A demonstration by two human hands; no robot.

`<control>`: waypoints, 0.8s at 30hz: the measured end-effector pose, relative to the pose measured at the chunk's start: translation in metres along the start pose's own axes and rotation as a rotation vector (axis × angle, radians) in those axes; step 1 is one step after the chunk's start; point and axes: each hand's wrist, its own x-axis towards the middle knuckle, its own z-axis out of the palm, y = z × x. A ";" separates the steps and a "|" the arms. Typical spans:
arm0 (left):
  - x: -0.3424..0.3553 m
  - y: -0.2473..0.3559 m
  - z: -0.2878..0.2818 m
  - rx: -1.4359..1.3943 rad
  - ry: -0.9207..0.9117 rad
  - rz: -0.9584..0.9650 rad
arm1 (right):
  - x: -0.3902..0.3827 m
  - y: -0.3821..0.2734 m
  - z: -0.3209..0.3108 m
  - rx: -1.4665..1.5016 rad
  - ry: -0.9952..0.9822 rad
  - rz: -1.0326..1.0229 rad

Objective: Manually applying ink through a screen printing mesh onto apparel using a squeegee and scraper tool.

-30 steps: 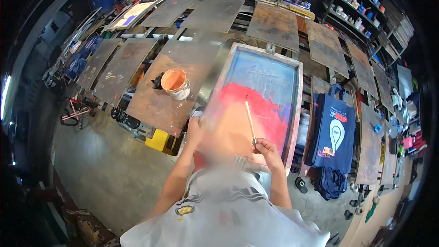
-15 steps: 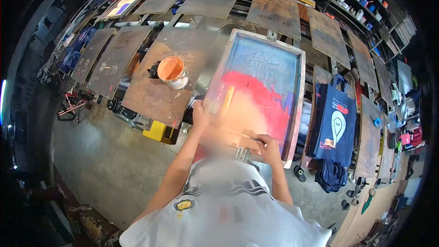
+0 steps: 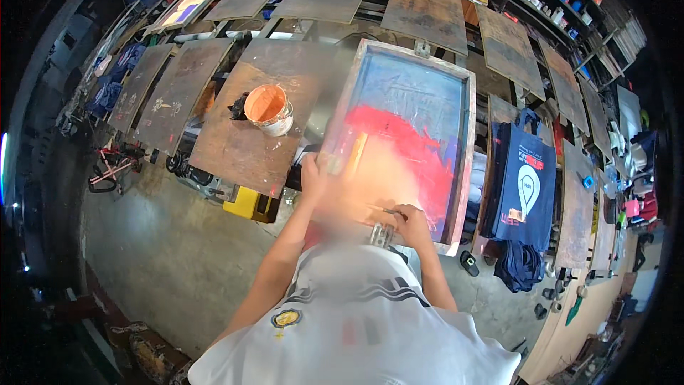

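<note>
Bucket, orange inside, on a board; right hand clamped on a tool over a frame; left hand beside, grip unclear.

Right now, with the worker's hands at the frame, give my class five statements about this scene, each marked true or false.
1. The right hand holds a thin stick. True.
2. The bucket stands inside the frame. False: the bucket stands on a board left of the frame.
3. A red patch shows within the frame. True.
4. The printed cloth is bright yellow. False: the printed cloth is dark blue.
5. The left hand is at the frame's left side. True.
</note>
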 end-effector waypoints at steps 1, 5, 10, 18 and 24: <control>0.000 0.001 0.000 -0.001 -0.001 -0.001 | 0.000 0.002 0.000 0.032 -0.002 0.009; 0.000 -0.005 0.000 -0.011 0.013 0.006 | -0.001 0.003 -0.006 0.121 -0.021 0.121; 0.000 -0.002 0.000 -0.003 0.024 -0.009 | -0.003 0.008 -0.020 0.045 -0.056 0.072; 0.000 -0.003 0.000 -0.022 0.003 -0.011 | -0.012 0.022 -0.040 0.100 -0.030 0.089; 0.001 0.001 -0.003 -0.051 -0.034 -0.063 | -0.013 0.031 -0.033 0.092 0.111 0.040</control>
